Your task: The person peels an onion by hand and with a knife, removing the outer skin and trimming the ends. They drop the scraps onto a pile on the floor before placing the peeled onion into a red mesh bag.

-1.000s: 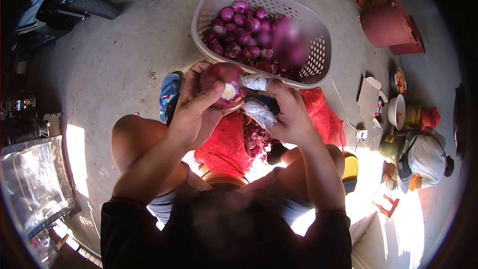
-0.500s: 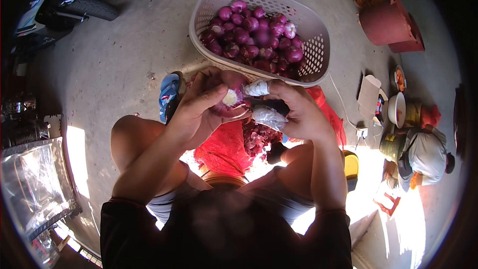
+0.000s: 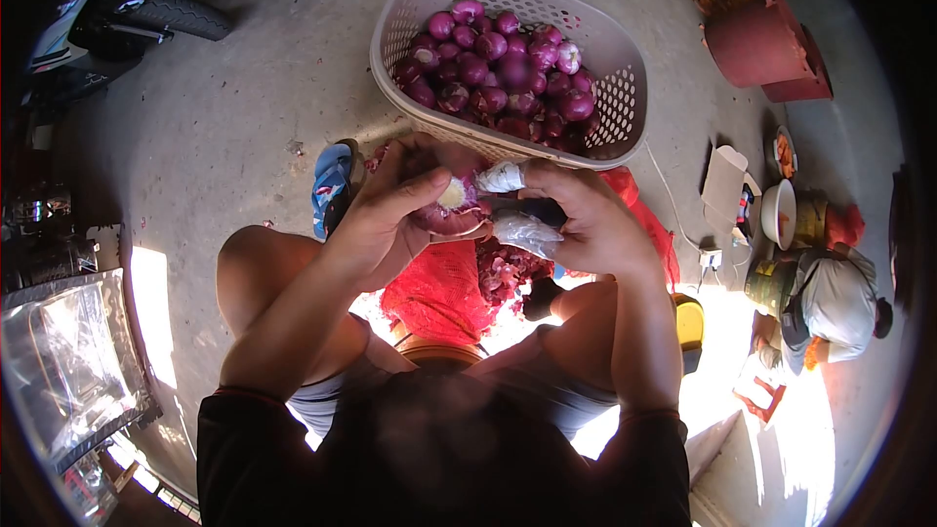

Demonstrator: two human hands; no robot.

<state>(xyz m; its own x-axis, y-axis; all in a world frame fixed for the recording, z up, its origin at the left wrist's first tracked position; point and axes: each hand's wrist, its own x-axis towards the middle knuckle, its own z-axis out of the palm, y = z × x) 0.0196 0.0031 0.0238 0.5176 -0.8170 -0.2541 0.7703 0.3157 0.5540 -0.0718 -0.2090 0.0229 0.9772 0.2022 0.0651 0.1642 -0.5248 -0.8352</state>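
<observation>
In my left hand is a red onion, its pale cut end facing up beside my thumb. My right hand has its thumb and forefinger wrapped in whitish material, and these wrapped tips grip the onion's right side. Whether a small blade sits between those fingers is hidden. Below the hands lie a red mesh bag and a heap of onion skins. Just beyond them stands a grey perforated basket with many red onions in it.
Blue flip-flop lies left of my hands; a yellow-and-black shoe is to the right. A co-worker bends over at the right, near a white bowl and an open carton. A motorbike wheel is upper left.
The onion has tilted a little in my left hand and its loose skin edge shows more at the bottom. My right hand has shifted slightly against it.
</observation>
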